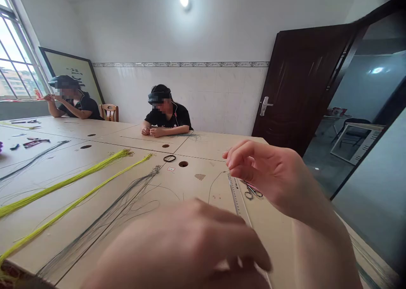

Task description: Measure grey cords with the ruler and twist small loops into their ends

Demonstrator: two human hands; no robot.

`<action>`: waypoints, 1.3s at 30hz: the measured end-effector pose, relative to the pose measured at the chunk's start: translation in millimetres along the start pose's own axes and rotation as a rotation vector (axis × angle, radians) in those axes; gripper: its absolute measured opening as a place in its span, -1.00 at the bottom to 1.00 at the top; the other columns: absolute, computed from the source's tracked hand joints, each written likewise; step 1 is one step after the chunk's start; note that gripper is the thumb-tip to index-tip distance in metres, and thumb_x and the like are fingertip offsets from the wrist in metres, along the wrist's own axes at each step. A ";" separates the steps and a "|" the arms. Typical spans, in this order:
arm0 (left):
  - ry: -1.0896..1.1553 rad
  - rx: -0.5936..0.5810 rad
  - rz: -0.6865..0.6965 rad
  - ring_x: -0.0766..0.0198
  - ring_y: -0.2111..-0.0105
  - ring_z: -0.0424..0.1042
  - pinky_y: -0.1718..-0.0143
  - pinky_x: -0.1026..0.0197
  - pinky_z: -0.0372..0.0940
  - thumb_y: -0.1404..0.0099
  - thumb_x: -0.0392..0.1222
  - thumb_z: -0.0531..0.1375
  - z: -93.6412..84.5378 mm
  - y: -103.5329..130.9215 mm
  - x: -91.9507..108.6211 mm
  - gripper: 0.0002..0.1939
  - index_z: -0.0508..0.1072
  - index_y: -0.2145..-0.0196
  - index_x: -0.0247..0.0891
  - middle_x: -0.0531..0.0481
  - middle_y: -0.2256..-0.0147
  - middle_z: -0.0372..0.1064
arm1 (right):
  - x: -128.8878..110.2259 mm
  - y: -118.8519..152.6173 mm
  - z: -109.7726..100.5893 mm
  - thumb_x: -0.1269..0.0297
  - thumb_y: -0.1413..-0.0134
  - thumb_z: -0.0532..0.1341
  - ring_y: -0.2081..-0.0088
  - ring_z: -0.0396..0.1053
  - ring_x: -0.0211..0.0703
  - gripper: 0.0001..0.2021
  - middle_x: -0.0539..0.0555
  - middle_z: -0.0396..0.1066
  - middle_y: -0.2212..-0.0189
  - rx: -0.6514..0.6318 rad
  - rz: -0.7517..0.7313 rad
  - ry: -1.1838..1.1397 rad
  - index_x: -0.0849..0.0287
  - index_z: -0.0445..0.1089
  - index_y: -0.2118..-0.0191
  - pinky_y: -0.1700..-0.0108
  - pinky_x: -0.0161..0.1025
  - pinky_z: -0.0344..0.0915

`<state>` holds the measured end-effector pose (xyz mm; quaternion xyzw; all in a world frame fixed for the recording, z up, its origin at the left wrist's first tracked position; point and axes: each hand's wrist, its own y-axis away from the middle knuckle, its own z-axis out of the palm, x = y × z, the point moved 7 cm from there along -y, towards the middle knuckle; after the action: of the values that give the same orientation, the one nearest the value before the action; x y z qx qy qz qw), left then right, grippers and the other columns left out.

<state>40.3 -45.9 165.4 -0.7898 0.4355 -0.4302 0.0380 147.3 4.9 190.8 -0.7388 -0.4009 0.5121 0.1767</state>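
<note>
My right hand [266, 175] is raised over the right part of the table, thumb and fingertips pinched together. A thin grey thread [213, 182] runs from those fingertips, curving down behind my left hand. My left hand [196, 246] is large and blurred in the foreground, back up, with bent fingers pointing right. Whatever lies under its fingertips is hidden. A clear ruler [235, 196] lies below my hands, partly covered by the left one. Beside it, small scissors [250, 191] rest near my right wrist.
A grey thread bundle [120, 200] and two yellow bundles [85, 181] [95, 192] stretch across the left side. A black ring [169, 158] lies near a round table hole [183, 164]. Two people [168, 115] [76, 103] sit across the table. A dark door [304, 82] stands at right.
</note>
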 end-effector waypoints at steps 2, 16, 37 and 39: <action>-0.038 0.090 0.039 0.44 0.58 0.26 0.58 0.40 0.17 -0.24 -0.30 0.17 -15.9 -3.2 4.3 -0.89 0.41 0.46 -0.23 0.13 0.58 0.30 | -0.3 2.0 -1.9 0.34 -0.09 0.24 0.17 0.39 -0.22 -0.94 -0.04 0.39 0.38 0.003 -0.014 -0.003 0.05 0.40 0.39 0.22 -0.33 0.39; 0.492 0.241 -0.059 0.45 0.44 0.34 0.39 0.43 0.29 -0.36 -0.19 0.07 -17.1 -24.1 -26.0 -0.81 0.38 0.38 -0.29 0.07 0.45 0.38 | -5.9 4.4 -4.3 0.38 -0.12 0.22 0.18 0.35 -0.22 -0.93 -0.02 0.35 0.39 0.028 -0.142 -0.160 0.07 0.38 0.37 0.04 -0.18 0.34; 0.434 0.377 -0.017 0.55 0.60 0.27 0.54 0.57 0.22 -0.31 -0.31 0.09 -19.0 -18.6 -17.0 -0.83 0.35 0.46 -0.27 0.17 0.61 0.33 | -9.4 6.2 -1.4 0.44 -0.12 0.20 0.22 0.32 -0.30 -0.93 -0.03 0.33 0.37 0.037 -0.161 -0.252 0.12 0.35 0.32 0.16 -0.32 0.35; 0.233 0.538 0.045 0.54 0.59 0.27 0.58 0.57 0.20 -0.27 -0.36 0.10 -26.3 -12.5 -12.5 -0.84 0.35 0.47 -0.25 0.19 0.60 0.32 | -10.8 7.7 -4.7 0.37 -0.12 0.23 0.25 0.32 -0.31 -0.96 -0.04 0.32 0.39 0.098 -0.134 -0.224 0.12 0.34 0.32 0.21 -0.35 0.36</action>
<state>26.6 -20.9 179.3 -0.6867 0.3247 -0.6172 0.2053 153.1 -7.5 194.2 -0.6392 -0.4411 0.5972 0.2005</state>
